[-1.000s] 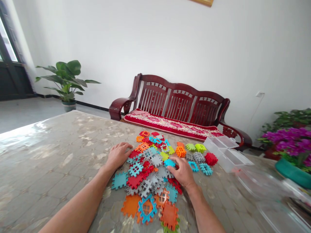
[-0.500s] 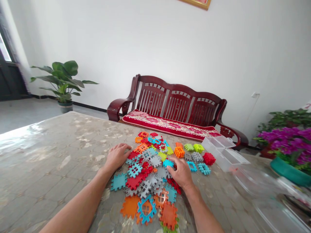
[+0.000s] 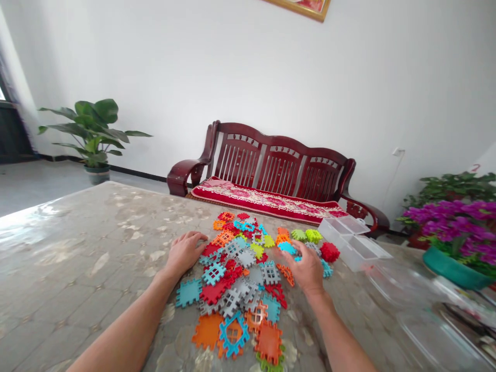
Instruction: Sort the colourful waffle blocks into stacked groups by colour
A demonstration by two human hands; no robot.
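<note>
A heap of flat, notched plastic pieces (image 3: 227,284) in red, grey, blue, orange and green lies on the table. My left hand (image 3: 186,251) rests on the tabletop at the heap's left edge, fingers spread and holding nothing. Between the thumb and fingers of my right hand (image 3: 307,265) is a blue piece (image 3: 287,248), right of the heap. Around that hand are small groups sorted by colour: orange pieces (image 3: 283,236), green pieces (image 3: 313,235), red pieces (image 3: 329,251) and blue pieces (image 3: 327,268). Grey pieces are partly hidden behind its fingers.
A clear divided plastic box (image 3: 354,248) stands open at the right, with transparent lids (image 3: 401,287) near it. Farther right is a teal pot (image 3: 451,268) of purple flowers. A wooden bench (image 3: 271,170) stands behind the table (image 3: 96,258).
My right hand has moved right, carrying the blue piece from the heap to the sorted groups. A grey window piece and an orange piece are now uncovered. My left hand stays put.
</note>
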